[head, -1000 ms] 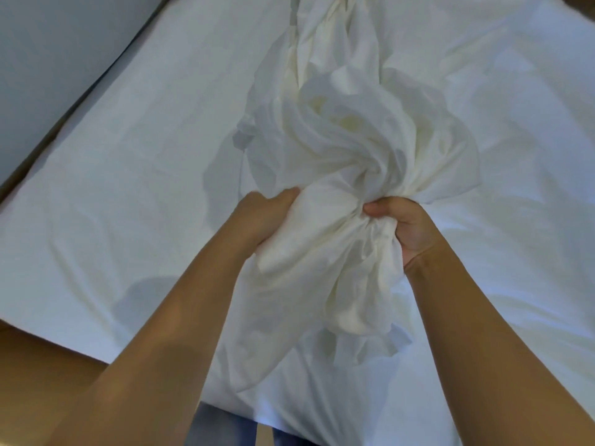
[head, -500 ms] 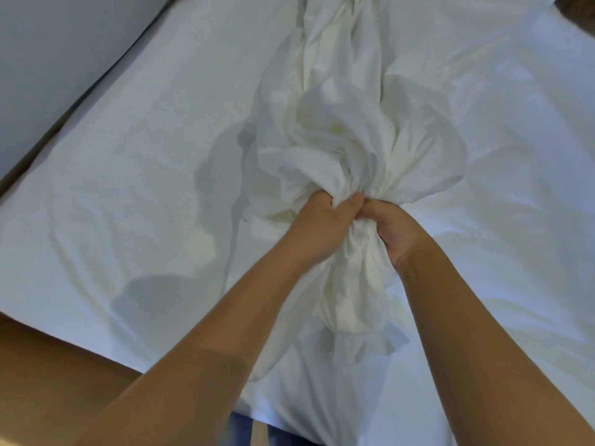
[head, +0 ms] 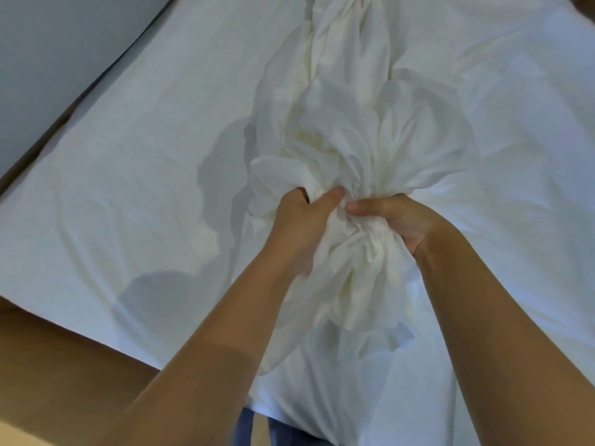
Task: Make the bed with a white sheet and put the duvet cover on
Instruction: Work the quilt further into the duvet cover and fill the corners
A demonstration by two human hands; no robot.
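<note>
A white sheet (head: 135,188) lies spread over the bed, faintly wrinkled. On top of it runs a bunched white duvet cover (head: 360,123), gathered into a long ridge from the far end toward me. My left hand (head: 302,223) and my right hand (head: 396,220) grip the gathered cloth side by side, thumbs nearly touching. Below the hands a loose tail of the cover hangs down over the bed's near edge. Both forearms reach in from the bottom of the view.
A grey wall (head: 48,59) runs along the bed's left side, with a dark gap between them. A wooden floor (head: 48,365) shows at lower left, beside the bed's near edge. Blue trouser legs (head: 248,429) appear at the bottom.
My left hand moved right along the cloth until it met my right hand. The bunch is now pinched tighter and the puffed cloth above it sits farther up the bed.
</note>
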